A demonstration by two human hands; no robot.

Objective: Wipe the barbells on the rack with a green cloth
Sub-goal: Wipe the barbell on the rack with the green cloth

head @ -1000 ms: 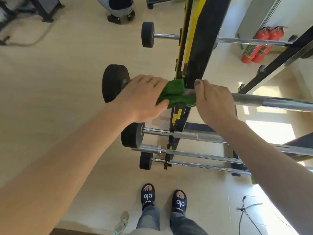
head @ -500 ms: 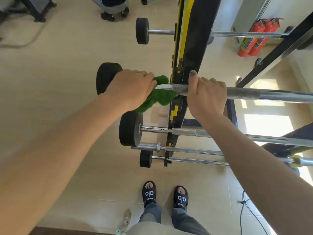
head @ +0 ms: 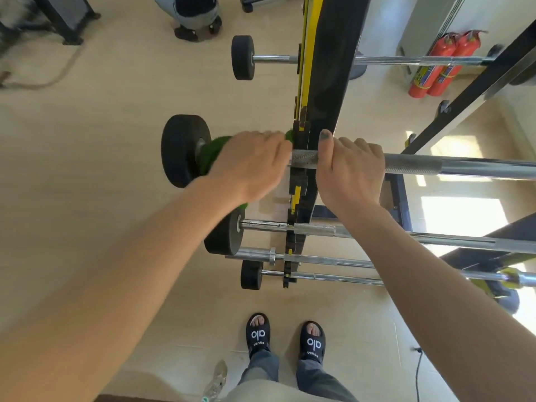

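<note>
The green cloth (head: 209, 153) was bunched around the upper barbell (head: 412, 163), between its black end weight (head: 181, 150) and the black-and-yellow rack upright (head: 301, 158). My left hand (head: 251, 165) curled over the cloth, clutching it against the shaft. My right hand (head: 349, 166) gripped the knurled bar just right of the upright. More barbells (head: 319, 261) sat lower on the rack, and two red fire extinguishers (head: 441, 63) stood beyond.

Cloth (head: 210, 153) between plate (head: 181, 150) and rack (head: 301, 158)
</note>
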